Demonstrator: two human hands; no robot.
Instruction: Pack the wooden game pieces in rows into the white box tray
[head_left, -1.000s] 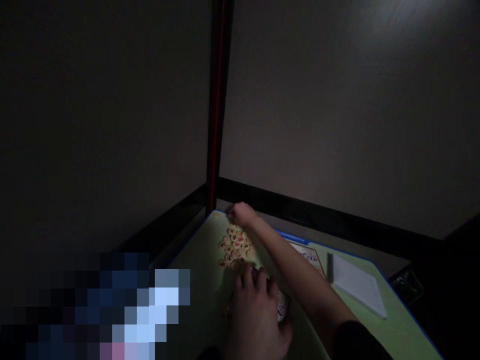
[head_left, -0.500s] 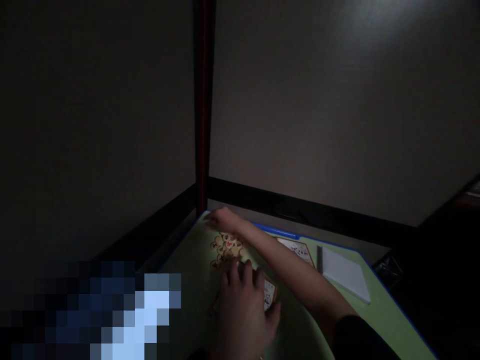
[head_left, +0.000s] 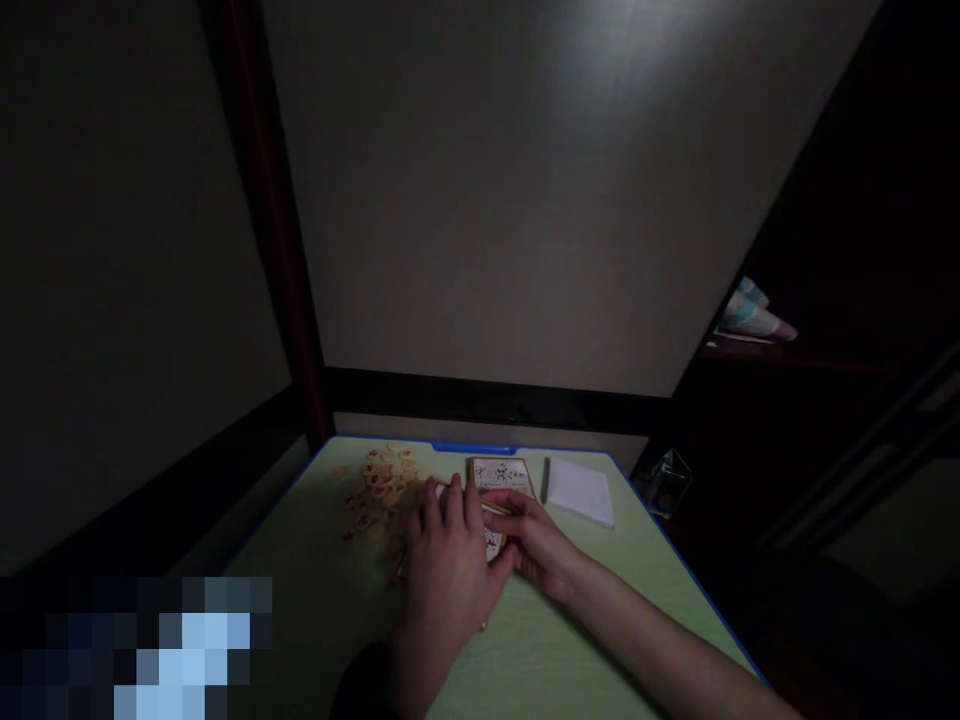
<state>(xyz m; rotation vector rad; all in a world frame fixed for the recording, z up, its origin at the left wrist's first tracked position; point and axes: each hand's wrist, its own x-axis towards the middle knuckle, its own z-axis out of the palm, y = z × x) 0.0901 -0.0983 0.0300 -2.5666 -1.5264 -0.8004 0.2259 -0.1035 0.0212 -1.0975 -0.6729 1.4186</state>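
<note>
Under my left hand (head_left: 448,560) lies a flat box (head_left: 493,543) with a white printed face and brown edges, mostly hidden. The fingers of this hand stretch across its top, slightly apart. My right hand (head_left: 541,545) pinches the box's right edge between thumb and fingers. To the left, touching or close to the box, a heap of round wooden Chinese chess pieces (head_left: 382,490) spreads over the table. One small piece (head_left: 484,626) shows just below my left hand. Behind my hands rests a similar printed flat box (head_left: 501,474).
A white pad or notebook (head_left: 579,490) lies at the right rear of the green, blue-edged table (head_left: 570,650). Dark-framed panels (head_left: 487,220) rise behind and left. A clear bag-like object (head_left: 666,483) is beyond the right edge.
My right hand has come back from beyond the pieces to the box's right edge. My left hand stays over the box. The view has turned right, and the heap appears more spread out.
</note>
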